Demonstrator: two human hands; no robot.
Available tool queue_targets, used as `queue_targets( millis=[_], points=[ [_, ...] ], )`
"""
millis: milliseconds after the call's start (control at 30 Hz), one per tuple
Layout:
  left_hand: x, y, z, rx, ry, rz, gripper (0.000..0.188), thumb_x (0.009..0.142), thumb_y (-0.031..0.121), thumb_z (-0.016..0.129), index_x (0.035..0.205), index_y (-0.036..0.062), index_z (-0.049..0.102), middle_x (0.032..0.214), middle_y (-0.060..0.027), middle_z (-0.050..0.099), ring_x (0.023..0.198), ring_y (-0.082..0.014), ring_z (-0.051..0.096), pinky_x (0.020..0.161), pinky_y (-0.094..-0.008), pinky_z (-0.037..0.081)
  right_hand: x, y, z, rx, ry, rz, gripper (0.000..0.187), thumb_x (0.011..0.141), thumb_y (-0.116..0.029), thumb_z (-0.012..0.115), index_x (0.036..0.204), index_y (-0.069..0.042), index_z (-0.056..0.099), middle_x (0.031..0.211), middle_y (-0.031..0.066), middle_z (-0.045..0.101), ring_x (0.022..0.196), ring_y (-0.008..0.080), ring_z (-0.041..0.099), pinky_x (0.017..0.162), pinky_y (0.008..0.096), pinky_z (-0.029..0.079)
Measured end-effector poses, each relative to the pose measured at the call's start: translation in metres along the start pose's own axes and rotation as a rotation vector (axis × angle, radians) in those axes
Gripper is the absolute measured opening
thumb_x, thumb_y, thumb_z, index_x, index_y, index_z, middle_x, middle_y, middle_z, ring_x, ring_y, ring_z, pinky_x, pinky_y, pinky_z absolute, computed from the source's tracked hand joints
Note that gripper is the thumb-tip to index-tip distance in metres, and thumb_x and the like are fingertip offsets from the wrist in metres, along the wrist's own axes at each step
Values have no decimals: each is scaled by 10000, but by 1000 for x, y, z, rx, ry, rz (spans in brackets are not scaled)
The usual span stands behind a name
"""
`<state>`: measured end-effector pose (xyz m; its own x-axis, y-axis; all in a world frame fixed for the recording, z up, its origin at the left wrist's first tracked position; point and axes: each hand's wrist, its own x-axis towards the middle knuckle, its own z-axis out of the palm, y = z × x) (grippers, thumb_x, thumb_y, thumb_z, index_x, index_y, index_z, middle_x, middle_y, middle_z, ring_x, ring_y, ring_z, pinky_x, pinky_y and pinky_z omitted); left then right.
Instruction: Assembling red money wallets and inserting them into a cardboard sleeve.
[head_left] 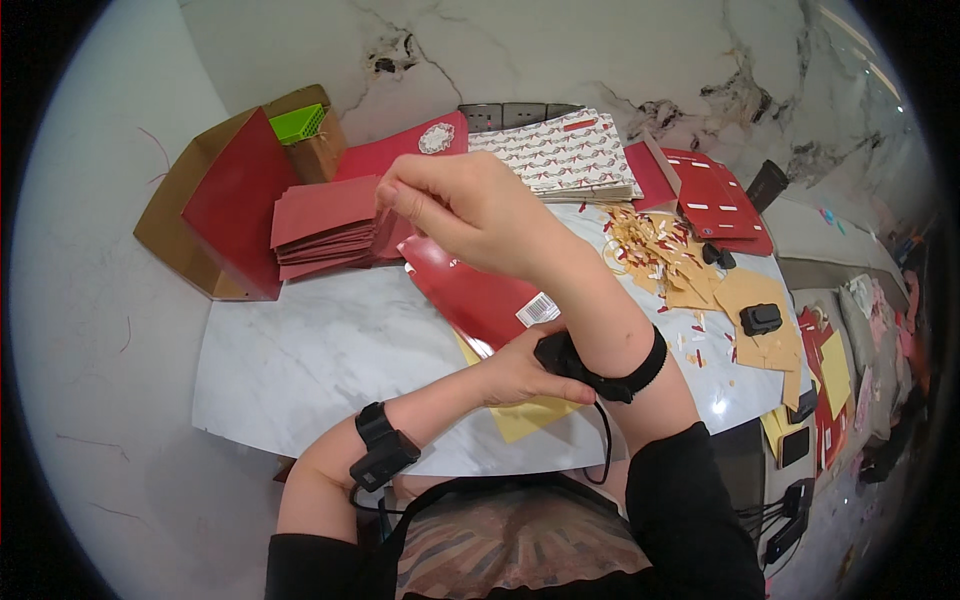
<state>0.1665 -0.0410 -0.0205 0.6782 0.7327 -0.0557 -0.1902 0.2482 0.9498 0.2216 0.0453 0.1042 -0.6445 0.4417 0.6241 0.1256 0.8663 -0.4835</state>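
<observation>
My left hand reaches across and grips a small black device strapped to my right forearm by a black band. Its thumb lies along the underside of the device. My right hand is raised over the table with its fingers curled against the thumb, and I see nothing in it. Just beyond it is a stack of red envelopes. Beneath my forearms lie a glossy red packet with a barcode label and a yellow sheet, both partly hidden. Another black device is strapped to my left forearm.
An open cardboard box with a red panel and a green basket stand at the left. Patterned paper sheets and red folders line the back. Paper scraps and a small black block lie on the right.
</observation>
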Motion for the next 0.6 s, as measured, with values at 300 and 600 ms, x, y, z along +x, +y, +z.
queue_targets(
  millis=[300,600],
  points=[
    [15,-9,-24,-104,-58,25,637,816,-50,755,1396,15,499,1276,-82,621,1161,-151,604,1001,-304,496,-15,8,-14,110,120,125,182,989,-151,552,971,-7,661,739,112,631,640,188,615,603,277,474],
    [8,42,-83,-217,446,161,228,909,104,677,1111,13,621,1000,-70,686,864,-146,677,720,-280,550,-70,9,-9,-186,-92,69,163,845,-118,687,1003,-80,690,932,101,670,851,308,666,735,377,532]
  ],
)
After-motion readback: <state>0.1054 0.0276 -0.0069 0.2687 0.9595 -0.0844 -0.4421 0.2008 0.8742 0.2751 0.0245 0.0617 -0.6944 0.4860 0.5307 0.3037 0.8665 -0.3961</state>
